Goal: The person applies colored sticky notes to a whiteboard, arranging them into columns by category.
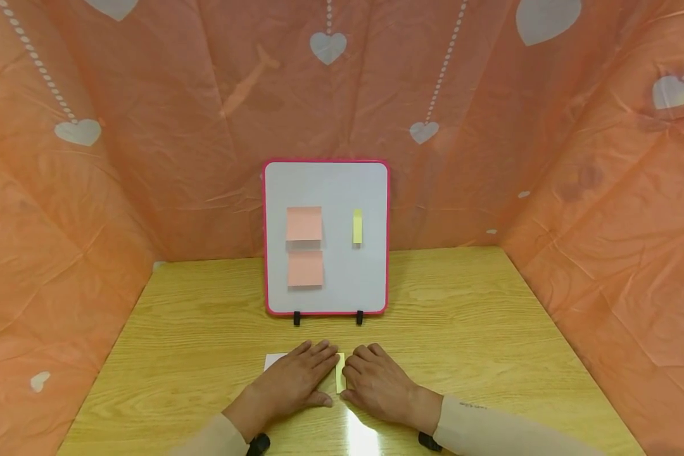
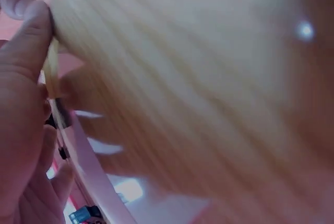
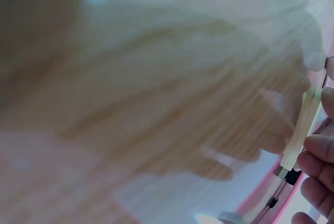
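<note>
My left hand (image 1: 299,377) lies on the table, fingers fairly straight, over a white paper (image 1: 272,360) whose corner shows past it. Between the two hands stretches a narrow yellow sticky note strip (image 1: 340,373). The left fingertips reach its left edge. My right hand (image 1: 379,383) grips the strip at its right side with curled fingers, thumb near the lower end. In the right wrist view the yellow strip (image 3: 302,130) runs along the right fingertips (image 3: 315,148). Under the left thumb in the left wrist view, part of the strip (image 2: 52,70) appears.
Behind the hands stands a whiteboard (image 1: 330,190) with a pink frame, on black feet (image 1: 360,318). Two pink sticky notes (image 1: 304,223) sit at its left, one above the other, and a yellow strip (image 1: 357,227) at its right. Orange cloth (image 1: 216,158) surrounds the wooden table (image 1: 462,316).
</note>
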Available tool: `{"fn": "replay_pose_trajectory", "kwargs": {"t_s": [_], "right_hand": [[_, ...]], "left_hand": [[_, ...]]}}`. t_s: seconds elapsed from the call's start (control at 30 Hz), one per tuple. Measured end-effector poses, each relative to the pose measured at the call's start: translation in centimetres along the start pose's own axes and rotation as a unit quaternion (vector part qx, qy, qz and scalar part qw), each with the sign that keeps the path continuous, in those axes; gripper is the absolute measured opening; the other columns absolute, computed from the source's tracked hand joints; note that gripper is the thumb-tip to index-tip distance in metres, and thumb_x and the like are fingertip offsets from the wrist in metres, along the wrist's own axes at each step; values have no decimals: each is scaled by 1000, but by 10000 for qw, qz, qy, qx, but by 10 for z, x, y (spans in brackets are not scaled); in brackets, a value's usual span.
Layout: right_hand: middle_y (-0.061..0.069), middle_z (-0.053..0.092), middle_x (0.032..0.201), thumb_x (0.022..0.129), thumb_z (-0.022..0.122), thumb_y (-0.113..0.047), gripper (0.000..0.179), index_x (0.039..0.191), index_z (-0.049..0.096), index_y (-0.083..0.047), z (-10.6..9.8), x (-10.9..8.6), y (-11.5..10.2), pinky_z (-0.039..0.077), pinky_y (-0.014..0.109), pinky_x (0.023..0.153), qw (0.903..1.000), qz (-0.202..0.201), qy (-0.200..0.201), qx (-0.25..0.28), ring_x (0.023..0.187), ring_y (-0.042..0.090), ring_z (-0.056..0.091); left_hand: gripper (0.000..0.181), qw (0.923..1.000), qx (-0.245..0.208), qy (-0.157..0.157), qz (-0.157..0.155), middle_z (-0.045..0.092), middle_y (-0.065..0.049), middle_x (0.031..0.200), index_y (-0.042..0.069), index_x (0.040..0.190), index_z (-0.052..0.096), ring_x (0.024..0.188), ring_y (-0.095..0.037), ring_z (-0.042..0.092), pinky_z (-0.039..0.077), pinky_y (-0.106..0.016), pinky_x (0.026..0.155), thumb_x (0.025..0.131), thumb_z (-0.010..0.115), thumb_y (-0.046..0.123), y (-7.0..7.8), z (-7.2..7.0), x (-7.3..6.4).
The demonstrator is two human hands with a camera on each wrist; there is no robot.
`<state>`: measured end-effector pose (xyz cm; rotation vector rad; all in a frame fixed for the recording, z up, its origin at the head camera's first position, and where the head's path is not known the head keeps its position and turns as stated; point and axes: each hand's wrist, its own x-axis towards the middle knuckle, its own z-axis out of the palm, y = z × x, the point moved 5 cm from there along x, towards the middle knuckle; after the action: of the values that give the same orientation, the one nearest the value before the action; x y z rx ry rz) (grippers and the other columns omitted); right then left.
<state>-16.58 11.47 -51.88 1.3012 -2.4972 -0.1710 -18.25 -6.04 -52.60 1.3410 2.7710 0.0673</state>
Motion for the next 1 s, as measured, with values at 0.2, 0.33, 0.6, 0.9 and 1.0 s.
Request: {"fn": "replay_pose_trajectory", "kwargs": {"t_s": [0.2, 0.33, 0.6, 0.9, 1.0], "right_hand": [[-6, 71, 112, 101, 63, -59, 41, 108, 72, -19, 0, 0, 0, 50, 33, 92, 10000, -12, 6, -35, 106, 15, 58], [-6, 71, 113, 102, 62, -59, 41, 108, 72, -20, 0, -1, 0, 51, 33, 92, 10000, -20, -10, 5, 107, 15, 59], [-5, 71, 115, 101, 61, -61, 44, 111, 72, -20, 1, 0, 0, 50, 34, 94, 10000, -38, -35, 35, 108, 15, 58], [-6, 71, 113, 102, 60, -58, 40, 108, 71, -20, 0, 1, 0, 50, 33, 94, 10000, -10, -64, 42, 107, 14, 58], [-6, 71, 114, 101, 62, -60, 42, 109, 71, -20, 0, 2, 0, 50, 33, 96, 9999, -34, -101, 11, 107, 14, 58]], "left_hand": [[85, 9994, 161, -241, 212, 41, -3, 169, 11, 163, 40, 158, -22, 35, 32, -44, 130, 103, 37, 70, -4, 0, 2], [85, 9992, 202, -276, 223, 40, -2, 169, 11, 164, 39, 159, -21, 34, 31, -43, 131, 103, 37, 71, -4, 2, 2], [86, 9993, 132, -291, 202, 40, -2, 169, 11, 164, 39, 158, -21, 35, 31, -43, 130, 102, 37, 71, -5, 3, 2], [86, 9993, 70, -296, 217, 41, -3, 169, 10, 163, 40, 158, -21, 36, 33, -43, 129, 102, 40, 71, -6, 2, 2], [86, 9993, 77, -301, 226, 41, -4, 169, 10, 163, 40, 157, -21, 37, 34, -43, 129, 102, 40, 70, -5, 2, 1]]}}
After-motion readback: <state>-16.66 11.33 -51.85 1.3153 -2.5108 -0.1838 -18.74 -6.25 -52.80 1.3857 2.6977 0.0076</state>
